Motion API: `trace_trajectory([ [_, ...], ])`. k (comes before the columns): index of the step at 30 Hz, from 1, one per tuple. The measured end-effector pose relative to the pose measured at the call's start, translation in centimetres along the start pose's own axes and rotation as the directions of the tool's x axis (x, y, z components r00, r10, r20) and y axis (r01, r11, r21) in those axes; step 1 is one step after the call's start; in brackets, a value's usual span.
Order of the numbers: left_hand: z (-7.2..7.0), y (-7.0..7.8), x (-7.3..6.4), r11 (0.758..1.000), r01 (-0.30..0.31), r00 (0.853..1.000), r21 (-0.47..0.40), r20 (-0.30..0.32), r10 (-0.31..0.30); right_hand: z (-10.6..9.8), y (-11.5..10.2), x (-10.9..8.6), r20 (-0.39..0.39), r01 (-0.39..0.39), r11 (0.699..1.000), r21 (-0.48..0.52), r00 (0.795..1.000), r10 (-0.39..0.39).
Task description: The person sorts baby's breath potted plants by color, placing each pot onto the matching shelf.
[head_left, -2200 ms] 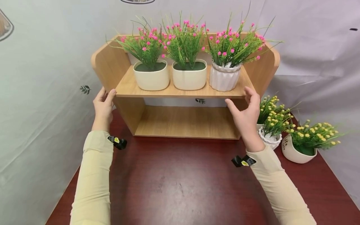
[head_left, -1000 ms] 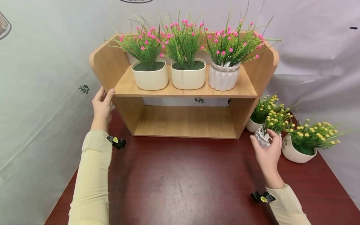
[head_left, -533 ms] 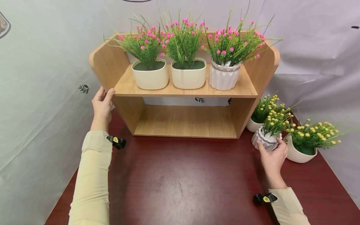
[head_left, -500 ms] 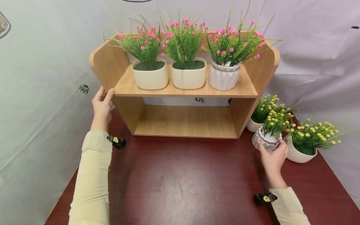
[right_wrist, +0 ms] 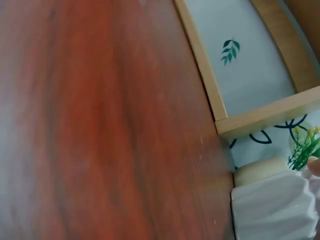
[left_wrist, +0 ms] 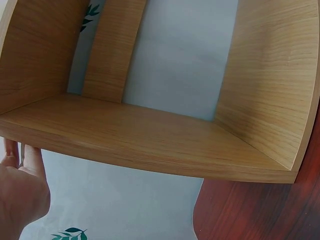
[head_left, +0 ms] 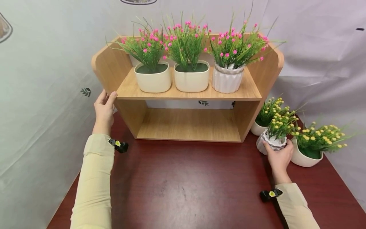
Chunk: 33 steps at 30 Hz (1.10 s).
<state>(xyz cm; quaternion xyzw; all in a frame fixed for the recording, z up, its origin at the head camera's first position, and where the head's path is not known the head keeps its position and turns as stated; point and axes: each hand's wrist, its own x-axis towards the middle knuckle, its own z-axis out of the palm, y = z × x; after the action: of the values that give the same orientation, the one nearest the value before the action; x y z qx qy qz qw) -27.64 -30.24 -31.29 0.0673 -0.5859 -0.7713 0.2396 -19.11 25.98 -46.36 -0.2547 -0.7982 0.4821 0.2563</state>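
My left hand (head_left: 103, 111) touches the left side panel of a two-tier wooden shelf (head_left: 183, 95); in the left wrist view its straight digits (left_wrist: 34, 160) meet the panel's outer side. Off the shelf's right end, my right hand (head_left: 279, 157) grips a white fluted flowerpot (head_left: 264, 144) with yellow flowers, thumb on the near left of the rim and fingers on the right. The right wrist view catches the same flowerpot (right_wrist: 272, 207) standing on the table, with only a fingertip (right_wrist: 314, 165) showing at its rim.
On the upper tier stand a left cream planter (head_left: 153, 82), a middle cream planter (head_left: 192, 81) and a white fluted pot (head_left: 227, 81), all with pink flowers. Yellow-flowered plants in a small cream pot (head_left: 257, 128) and a slanted cream pot (head_left: 304, 159) flank the gripped one. The table (head_left: 183, 184) is dark red.
My right hand has come away from the shelf's right front edge, moved right and down to the white fluted flowerpot and taken hold of its rim. My left hand stays at the shelf.
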Motion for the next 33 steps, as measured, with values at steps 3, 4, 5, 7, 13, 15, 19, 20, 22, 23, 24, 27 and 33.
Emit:
trace_trajectory([
  [3, -0.2, 0.0, -0.1, 1.0, 0.004, 1.0, 0.002, -0.003, -0.004, 0.1, 0.1, 0.2, -0.004, -0.032, 0.999, 0.034, 0.999, 0.032],
  [4, -0.2, -0.1, -0.1, 1.0, 0.006, 1.0, 0.007, -0.004, -0.006, 0.1, 0.1, 0.3, -0.004, -0.042, 0.998, 0.042, 0.999, 0.042],
  [5, -0.2, -0.1, -0.2, 1.0, 0.01, 1.0, 0.002, -0.006, -0.01, 0.1, 0.2, 0.3, -0.005, -0.048, 0.998, 0.046, 0.999, 0.049],
  [7, -0.3, -0.3, -0.2, 1.0, 0.012, 1.0, 0.001, -0.012, -0.012, 0.1, 0.3, 0.4, -0.007, -0.051, 0.997, 0.054, 0.999, 0.051],
  [13, -0.2, -0.2, -0.1, 1.0, 0.01, 1.0, -0.025, -0.012, -0.011, -0.1, 0.3, 0.5, -0.01, -0.04, 0.996, 0.082, 0.999, 0.041],
  [15, -0.1, -0.1, -0.1, 0.999, 0.011, 1.0, -0.032, -0.006, -0.012, -0.3, 0.4, 0.4, -0.002, -0.041, 0.996, 0.076, 0.999, 0.041],
  [19, 0.0, 0.2, -0.1, 1.0, 0.016, 1.0, -0.024, -0.001, -0.016, -0.7, 0.5, 0.0, 0.031, -0.05, 0.998, 0.032, 0.998, 0.049],
  [20, 0.0, 0.2, -0.1, 1.0, 0.018, 1.0, -0.021, 0.0, -0.018, -0.8, 0.6, -0.2, 0.039, -0.052, 0.998, 0.02, 0.998, 0.052],
  [22, 0.0, 0.3, -0.1, 1.0, 0.019, 1.0, -0.013, 0.001, -0.019, -1.1, 0.6, -0.6, 0.048, -0.055, 0.998, 0.001, 0.997, 0.055],
  [23, 0.0, 0.3, -0.1, 1.0, 0.018, 1.0, -0.014, 0.003, -0.018, -1.2, 0.6, -0.8, 0.051, -0.058, 0.998, -0.008, 0.997, 0.058],
  [24, 0.1, 0.3, -0.1, 1.0, 0.019, 1.0, -0.014, 0.004, -0.019, -1.4, 0.6, -1.0, 0.056, -0.059, 0.998, -0.012, 0.997, 0.059],
  [27, 0.2, 0.2, -0.1, 1.0, 0.019, 1.0, -0.019, 0.009, -0.018, -1.7, 0.6, -1.7, 0.079, -0.047, 0.999, -0.004, 0.996, 0.047],
  [33, 0.2, 0.1, 0.0, 0.999, 0.015, 1.0, -0.037, 0.001, -0.015, -2.3, 0.7, -2.9, 0.159, 0.074, 0.996, -0.041, 0.985, -0.067],
])
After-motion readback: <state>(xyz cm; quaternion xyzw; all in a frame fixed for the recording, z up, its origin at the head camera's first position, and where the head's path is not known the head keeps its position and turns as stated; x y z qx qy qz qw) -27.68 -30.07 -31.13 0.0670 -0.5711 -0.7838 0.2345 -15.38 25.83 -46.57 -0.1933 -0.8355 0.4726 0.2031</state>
